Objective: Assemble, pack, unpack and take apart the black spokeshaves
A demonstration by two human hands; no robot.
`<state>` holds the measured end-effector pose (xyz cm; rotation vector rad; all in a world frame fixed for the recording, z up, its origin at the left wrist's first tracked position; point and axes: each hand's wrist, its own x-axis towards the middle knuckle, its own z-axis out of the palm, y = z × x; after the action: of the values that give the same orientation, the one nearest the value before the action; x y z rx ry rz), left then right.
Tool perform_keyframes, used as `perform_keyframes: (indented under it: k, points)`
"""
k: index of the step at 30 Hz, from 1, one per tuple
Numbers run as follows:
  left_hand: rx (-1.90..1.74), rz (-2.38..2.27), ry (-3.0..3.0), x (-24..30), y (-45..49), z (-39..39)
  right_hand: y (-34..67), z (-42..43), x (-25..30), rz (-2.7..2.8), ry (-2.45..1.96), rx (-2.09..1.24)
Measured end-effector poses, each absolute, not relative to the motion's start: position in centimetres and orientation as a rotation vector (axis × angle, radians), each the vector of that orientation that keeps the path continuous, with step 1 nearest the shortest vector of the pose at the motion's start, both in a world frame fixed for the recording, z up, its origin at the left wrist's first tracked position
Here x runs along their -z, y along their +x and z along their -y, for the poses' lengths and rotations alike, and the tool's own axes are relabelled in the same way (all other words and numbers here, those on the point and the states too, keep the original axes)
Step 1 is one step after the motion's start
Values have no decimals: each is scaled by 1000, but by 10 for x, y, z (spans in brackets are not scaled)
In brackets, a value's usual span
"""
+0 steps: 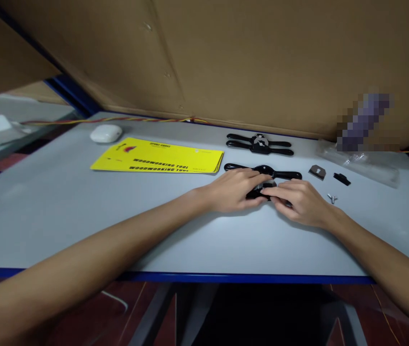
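Observation:
Both my hands are at a black spokeshave (254, 193) low on the table, and they cover most of it. My left hand (235, 189) is closed around its left side. From the right, my right hand (300, 202) grips it, fingers meeting the left ones over the middle, where a metal blade (270, 184) partly shows. Just behind lies another black spokeshave body (287, 175). To the right are a loose blade (317, 172) with a keyhole slot, a small black cap piece (342, 179) and a silver thumbscrew (331, 198).
Two spokeshaves (260, 144) lie together farther back. Yellow printed cards (157, 156) and a white rounded case (106, 133) are on the left. Clear plastic bags (373, 168) lie at the back right, beside a blurred purple object (365, 122). A brown panel (226, 62) stands behind the table.

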<state>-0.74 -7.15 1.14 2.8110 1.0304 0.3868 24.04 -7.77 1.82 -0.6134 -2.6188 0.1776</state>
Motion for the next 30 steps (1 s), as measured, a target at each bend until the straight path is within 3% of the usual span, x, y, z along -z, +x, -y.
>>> perform_keyframes:
  k: [30]
  points:
    - [-328,-1069,2783,-16,-6,73,238,75,-21,2515,-784,-332]
